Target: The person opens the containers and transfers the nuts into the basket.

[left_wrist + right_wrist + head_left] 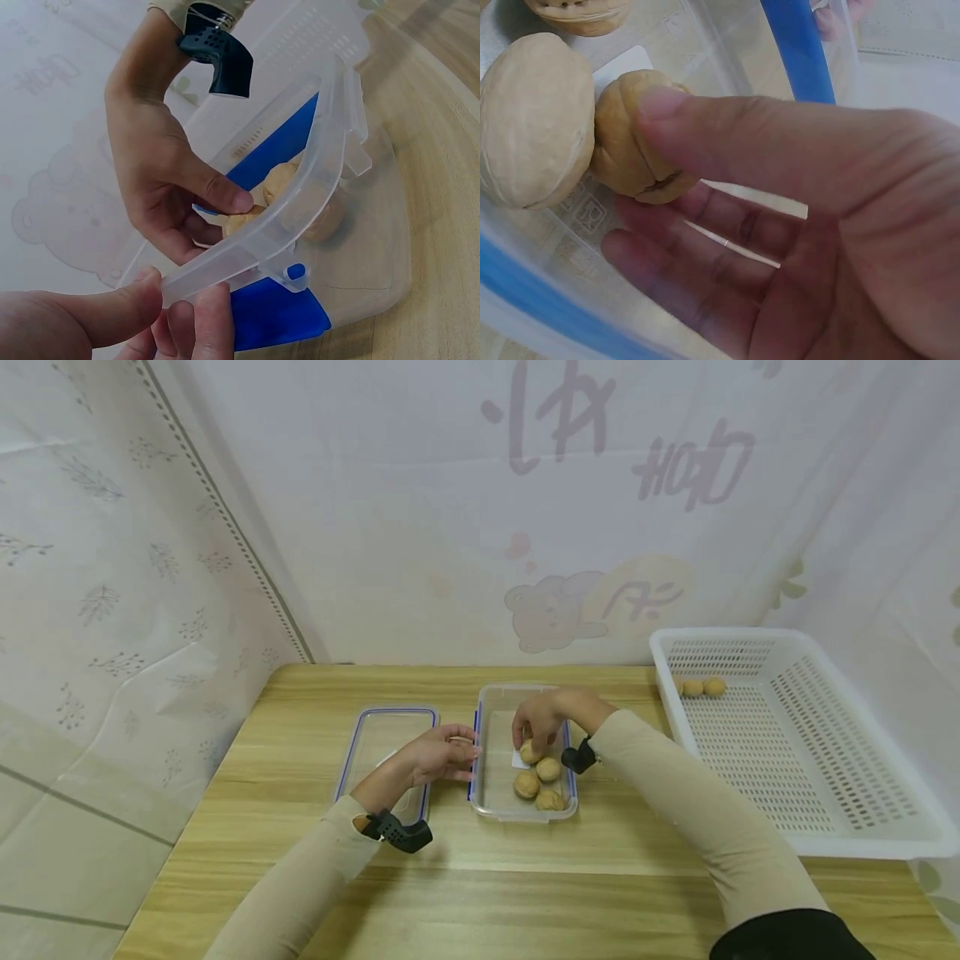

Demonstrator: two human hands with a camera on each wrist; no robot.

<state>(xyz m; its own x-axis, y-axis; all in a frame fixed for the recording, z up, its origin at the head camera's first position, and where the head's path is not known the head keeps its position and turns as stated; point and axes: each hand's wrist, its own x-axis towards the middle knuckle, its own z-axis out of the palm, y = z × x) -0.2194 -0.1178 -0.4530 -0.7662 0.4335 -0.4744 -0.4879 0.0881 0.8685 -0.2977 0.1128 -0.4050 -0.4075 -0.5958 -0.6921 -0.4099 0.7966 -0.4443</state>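
Note:
A clear container [492, 810] with blue clips stands on the table. At its left wall is the left hand [435, 755]; in the left wrist view that hand's thumb and fingers [214, 319] pinch the container's rim [229, 257]. Inside the container, the right hand [542, 714] grips a walnut [529, 752], thumb on top and fingers below in the right wrist view, where the walnut [634, 142] touches a paler one [536, 124]. Several walnuts [527, 785] lie in the container's near right part, beside a small white paper [517, 762].
A clear lid [362, 727] with a blue-edged seal lies left of the container, partly behind the left forearm. At the right, a white perforated basket [870, 845] holds a few walnuts [715, 687] in its far left corner. A printed curtain [420, 527] hangs behind the table.

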